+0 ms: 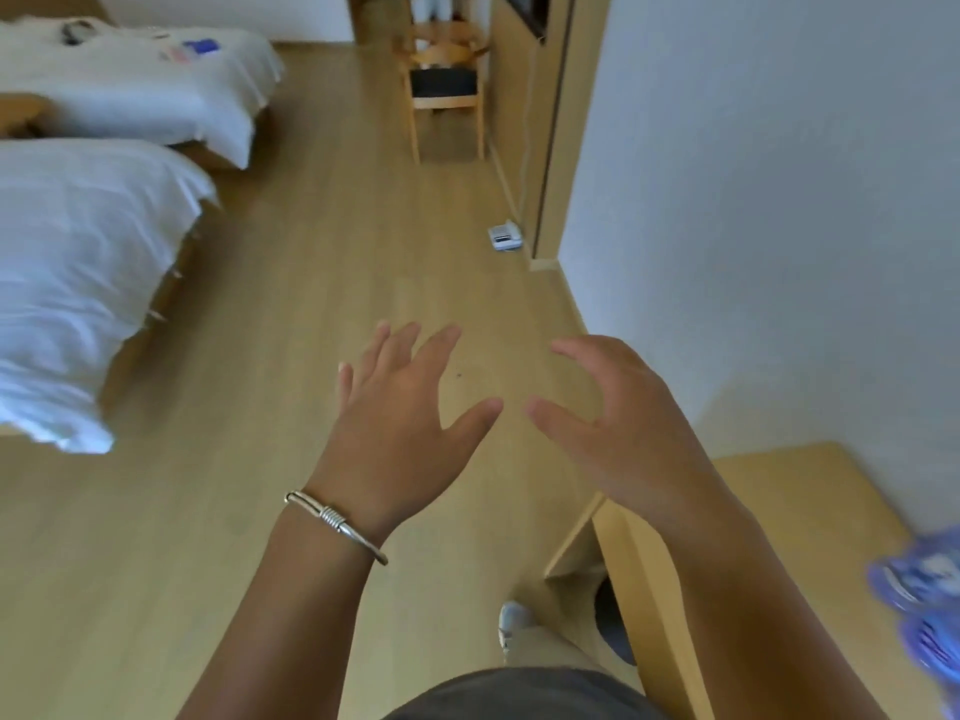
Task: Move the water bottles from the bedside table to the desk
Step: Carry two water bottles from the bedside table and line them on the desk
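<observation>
Both hands are held out empty over the floor (pixel 322 283). The left hand (pixel 402 407) is spread flat, fingers straight, a metal bangle (pixel 335 524) on its wrist. The right hand (pixel 618 413) is open with fingers loosely bent; nothing is gripped by either.

The water bottles (pixel 924 595) are seen only as a blurred blue-labelled shape at the frame edge, to the right of and behind the right hand, apparently standing on the wooden worktop (pixel 789 491) below that forearm. How many there are cannot be told. This worktop is judged to be the desk, so at least part of the delivery looks done.

Step in hand, as judged: an empty-handed transit, facing away from the worktop toward the two beds (pixel 88 262) ahead-left of the left hand. The bedside table is not clearly made out.

The next move would call for walking toward the beds, locating any bottle left there, and closing a hand round its body. A chair (pixel 444 90) stands far ahead of both hands.
</observation>
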